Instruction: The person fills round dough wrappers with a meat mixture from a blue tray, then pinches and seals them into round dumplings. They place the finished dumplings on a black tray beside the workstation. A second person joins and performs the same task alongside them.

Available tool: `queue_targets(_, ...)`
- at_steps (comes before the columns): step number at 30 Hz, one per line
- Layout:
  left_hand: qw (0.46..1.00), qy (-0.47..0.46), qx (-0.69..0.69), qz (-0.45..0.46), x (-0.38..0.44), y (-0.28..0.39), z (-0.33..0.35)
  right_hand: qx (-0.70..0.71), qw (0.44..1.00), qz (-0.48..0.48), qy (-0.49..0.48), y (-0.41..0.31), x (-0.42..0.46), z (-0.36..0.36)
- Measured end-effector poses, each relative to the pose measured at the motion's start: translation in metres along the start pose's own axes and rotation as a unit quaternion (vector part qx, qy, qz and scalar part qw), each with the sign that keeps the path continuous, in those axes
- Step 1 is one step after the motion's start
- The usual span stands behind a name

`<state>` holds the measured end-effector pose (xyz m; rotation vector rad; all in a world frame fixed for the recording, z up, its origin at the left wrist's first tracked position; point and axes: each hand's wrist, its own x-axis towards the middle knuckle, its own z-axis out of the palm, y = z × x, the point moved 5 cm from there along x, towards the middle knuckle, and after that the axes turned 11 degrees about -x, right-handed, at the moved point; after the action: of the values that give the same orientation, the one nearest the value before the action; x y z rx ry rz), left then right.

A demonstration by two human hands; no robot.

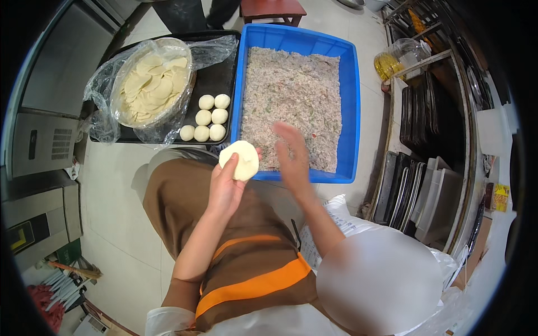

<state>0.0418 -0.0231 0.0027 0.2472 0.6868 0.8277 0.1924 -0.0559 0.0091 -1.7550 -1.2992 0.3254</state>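
Observation:
A flat, round dough wrapper (240, 160) lies in my left hand (227, 185), with the thumb pressed on its face. My right hand (293, 157) is blurred above the near part of the filling, fingers apart, and nothing shows in it. Pale minced filling (294, 101) with green and red bits fills much of a blue plastic tub (353, 122). Left of the tub, a black tray (210, 77) carries several smooth white dough balls (203, 117) near its right corner. On the same tray, a plastic-lined bowl (116, 96) holds a heap of dough wrappers (153, 84).
A red stool (273, 9) stands beyond the tub, and a person's dark-clad legs (180, 17) are behind the tray. On the right, a metal rack (452, 126) holds stacked trays. A white sack (349, 218) sits by my right arm. Steel appliances (46, 92) line the left.

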Motion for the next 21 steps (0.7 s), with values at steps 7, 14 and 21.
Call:
queue_targets(7,0.999,-0.013,0.036,0.016,0.007,0.017,0.0,-0.263,0.913,0.122,-0.287,0.174,-0.01,0.026)
queue_targets(14,0.996,0.014,0.08,0.047,0.011,0.021,-0.01,-0.423,0.86,0.165,-0.232,0.19,-0.015,0.026)
queue_targets(21,0.993,0.046,0.056,0.092,0.011,0.043,-0.024,-0.332,0.855,0.087,-0.388,0.212,0.021,-0.002)
